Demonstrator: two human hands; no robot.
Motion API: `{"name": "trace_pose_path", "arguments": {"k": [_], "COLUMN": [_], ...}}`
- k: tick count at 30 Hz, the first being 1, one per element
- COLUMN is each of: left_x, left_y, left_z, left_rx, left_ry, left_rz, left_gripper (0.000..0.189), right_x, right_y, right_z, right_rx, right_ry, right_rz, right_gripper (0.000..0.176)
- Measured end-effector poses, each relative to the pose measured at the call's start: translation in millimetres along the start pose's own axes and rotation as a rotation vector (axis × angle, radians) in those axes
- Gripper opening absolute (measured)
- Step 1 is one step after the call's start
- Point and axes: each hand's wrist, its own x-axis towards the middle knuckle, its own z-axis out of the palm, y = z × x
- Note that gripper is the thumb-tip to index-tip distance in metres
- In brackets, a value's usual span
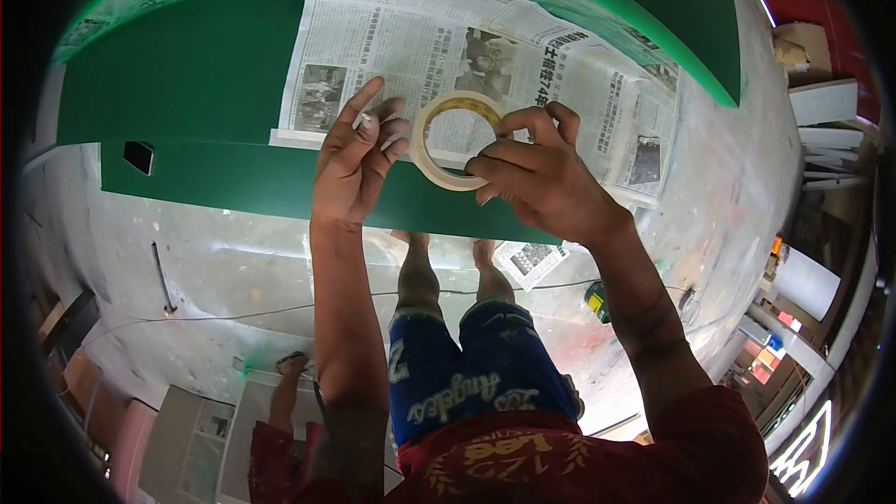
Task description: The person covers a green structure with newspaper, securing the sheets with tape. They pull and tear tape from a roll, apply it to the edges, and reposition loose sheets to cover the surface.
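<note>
A roll of masking tape (437, 174) is in my right hand (549, 166), whose fingers and thumb grip the right side of the ring. My left hand (359, 157) is just left of the roll, with its index finger stretched up and the other fingers loosely bent apart. Its fingertips come right up to the roll's left edge. Behind both hands, a printed newspaper sheet (373, 47) lies over the green panel (196, 65). Bare green shows along the panel's near edge and to the left of the sheet.
A dark phone (139, 158) rests at the panel's left end. On the paint-marked floor (252, 266) are a cable, a newspaper piece (530, 262) and a green can (597, 302). Another person's leg (287, 392) shows at lower left. Boards (826, 112) stand at right.
</note>
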Motion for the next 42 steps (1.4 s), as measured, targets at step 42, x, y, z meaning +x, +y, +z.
{"name": "trace_pose_path", "arguments": {"k": [42], "left_x": [190], "left_y": [49], "left_z": [-31], "left_rx": [0.291], "left_ry": [0.608], "left_rz": [0.961], "left_gripper": [0.003], "right_x": [66], "right_y": [22], "right_z": [-7], "right_rx": [-0.262], "right_ry": [0.141], "right_rz": [0.147], "right_gripper": [0.026]}}
